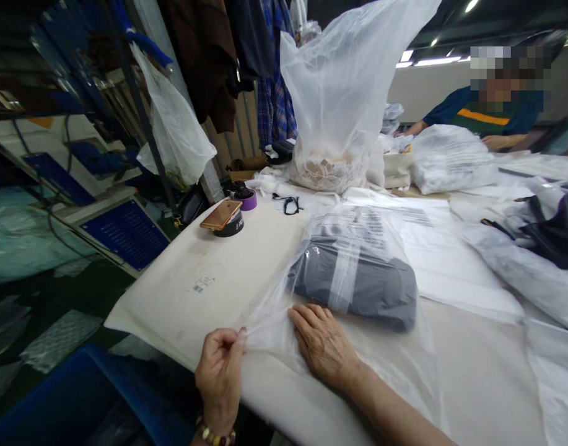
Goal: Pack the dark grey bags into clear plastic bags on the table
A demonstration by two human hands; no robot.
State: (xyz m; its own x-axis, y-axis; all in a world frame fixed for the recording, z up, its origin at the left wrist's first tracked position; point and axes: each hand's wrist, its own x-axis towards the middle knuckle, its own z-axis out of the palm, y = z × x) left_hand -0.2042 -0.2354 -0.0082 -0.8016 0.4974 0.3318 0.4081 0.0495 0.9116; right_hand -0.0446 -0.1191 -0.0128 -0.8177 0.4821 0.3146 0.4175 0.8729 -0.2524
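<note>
A clear plastic bag point(274, 334) lies on the table, with a folded dark grey garment point(381, 285) inside it. A pale band runs across the garment, and blurred dark print shows on the bag above it. Between thumb and fingers, my left hand point(221, 371) pinches the bag's near left edge at the table's front. My right hand point(323, 344) rests flat on the bag, fingers stretched out, just below the garment's near edge. A bead bracelet point(214, 433) is around my left wrist.
A phone point(222, 214) lies on a tape roll point(230, 228), beside a purple roll point(249, 200). Behind stands a large translucent sack point(339, 80). White plastic sheets point(451, 266) lie to the right. Across the table is a person point(485, 114). A blue bin point(88, 396) stands lower left.
</note>
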